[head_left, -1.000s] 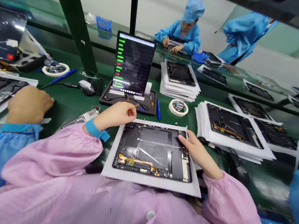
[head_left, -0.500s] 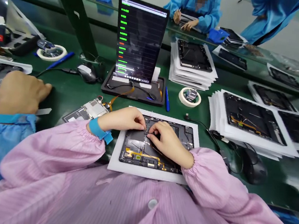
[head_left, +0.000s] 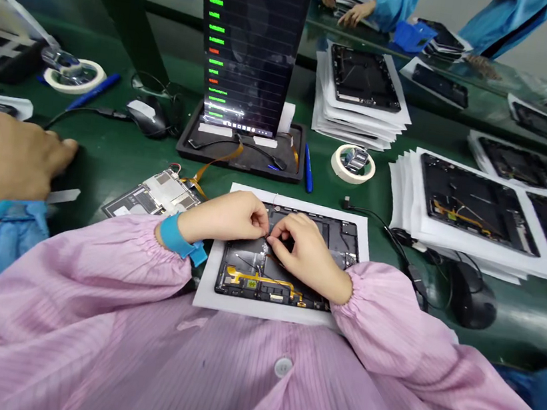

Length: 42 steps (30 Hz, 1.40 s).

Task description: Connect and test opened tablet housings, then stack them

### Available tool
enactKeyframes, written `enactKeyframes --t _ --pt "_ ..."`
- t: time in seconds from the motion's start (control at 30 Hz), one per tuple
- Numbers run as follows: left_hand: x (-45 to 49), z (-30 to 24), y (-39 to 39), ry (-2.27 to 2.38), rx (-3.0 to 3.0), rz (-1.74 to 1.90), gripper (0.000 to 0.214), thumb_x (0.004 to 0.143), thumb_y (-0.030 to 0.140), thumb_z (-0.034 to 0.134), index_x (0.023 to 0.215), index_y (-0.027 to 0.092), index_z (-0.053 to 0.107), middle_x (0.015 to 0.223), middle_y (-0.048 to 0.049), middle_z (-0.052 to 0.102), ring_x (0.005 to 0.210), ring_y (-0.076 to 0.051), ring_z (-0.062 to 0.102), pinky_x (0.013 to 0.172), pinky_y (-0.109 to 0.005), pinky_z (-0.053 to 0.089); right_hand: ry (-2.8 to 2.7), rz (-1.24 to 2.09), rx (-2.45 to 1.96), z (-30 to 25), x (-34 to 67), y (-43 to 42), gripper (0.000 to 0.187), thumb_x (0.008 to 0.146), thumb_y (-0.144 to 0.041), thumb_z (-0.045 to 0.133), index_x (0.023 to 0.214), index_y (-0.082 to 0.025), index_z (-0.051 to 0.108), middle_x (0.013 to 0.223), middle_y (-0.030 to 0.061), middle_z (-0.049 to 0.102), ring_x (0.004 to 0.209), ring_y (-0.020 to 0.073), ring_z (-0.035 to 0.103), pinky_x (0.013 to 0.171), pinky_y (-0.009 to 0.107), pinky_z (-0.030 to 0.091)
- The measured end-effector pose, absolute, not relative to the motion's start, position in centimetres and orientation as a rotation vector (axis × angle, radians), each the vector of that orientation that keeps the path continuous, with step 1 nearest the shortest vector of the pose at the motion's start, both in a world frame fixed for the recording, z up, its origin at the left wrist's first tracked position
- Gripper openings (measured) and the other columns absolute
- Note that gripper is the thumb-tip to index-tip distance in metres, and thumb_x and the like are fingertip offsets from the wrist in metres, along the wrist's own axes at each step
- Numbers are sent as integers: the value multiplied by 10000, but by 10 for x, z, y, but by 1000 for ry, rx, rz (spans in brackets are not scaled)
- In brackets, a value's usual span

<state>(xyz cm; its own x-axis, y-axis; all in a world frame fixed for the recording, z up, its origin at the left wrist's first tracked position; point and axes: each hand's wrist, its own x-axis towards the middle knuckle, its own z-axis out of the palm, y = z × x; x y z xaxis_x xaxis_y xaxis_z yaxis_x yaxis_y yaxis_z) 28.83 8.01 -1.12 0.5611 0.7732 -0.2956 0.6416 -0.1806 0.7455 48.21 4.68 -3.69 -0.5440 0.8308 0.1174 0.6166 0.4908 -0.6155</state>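
In front of me an opened tablet housing (head_left: 337, 237) lies flat on a white sheet (head_left: 209, 287), showing black inner parts, thin wires and an orange flex cable (head_left: 268, 280). My left hand (head_left: 244, 217) wears a blue wrist strap (head_left: 175, 235) and reaches over the housing's upper left part, thumb and fingers pinched. My right hand (head_left: 306, 250) comes in from the right, also pinched, its fingertips almost meeting the left ones. Whatever lies between the fingers is too small and covered to make out. Left of the housing lies a circuit board (head_left: 167, 192) with a battery-like dark part.
A lit tablet screen (head_left: 248, 47) stands in a black tray (head_left: 191, 144) behind. Around are a blue pen (head_left: 308, 169), a tape roll (head_left: 338, 163), stacked housings (head_left: 476, 198), a cable (head_left: 377, 219) and a mouse (head_left: 472, 295). A co-worker's hand (head_left: 13, 154) rests at left.
The camera view has tilted down slightly, so the bench items sit higher in the picture. Both my hands stay pinched at the same part of the housing, fingertips slightly closer together.
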Motion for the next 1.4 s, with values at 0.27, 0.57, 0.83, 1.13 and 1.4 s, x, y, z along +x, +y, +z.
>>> enactKeyframes --t 0.27,0.57,0.83,1.13,1.4 --pt "288 -11 81 1119 1913 147 168 729 149 578 783 153 738 721 5 707 669 -128 623 595 -202 409 -2342 696 -1220 -38 481 47 79 829 -161 626 797 -187 559 768 3 546 796 173 483 748 310 361" --pt "287 -12 81 1109 1908 138 153 744 169 590 800 163 732 777 1 720 704 -132 631 618 -199 419 -2323 662 -1248 -40 478 45 84 831 -167 620 783 -189 554 756 0 543 786 170 485 738 305 354" --pt "291 -19 74 1192 1976 237 134 717 218 615 735 159 734 683 -11 686 630 -138 587 572 -218 386 -2294 691 -1243 -40 480 47 70 813 -163 583 770 -194 537 756 3 553 769 171 499 737 311 351" --pt "294 -12 71 1199 1983 283 131 698 162 598 721 144 726 700 -9 691 646 -134 595 599 -223 393 -2352 695 -1221 -38 486 49 56 808 -190 613 802 -190 557 781 6 579 803 182 512 757 314 339" --pt "293 -13 72 1191 1959 270 135 697 195 607 727 145 729 698 -6 696 638 -131 602 600 -221 401 -2366 725 -1208 -37 485 50 66 822 -179 620 782 -189 569 759 3 591 806 183 517 751 306 323"
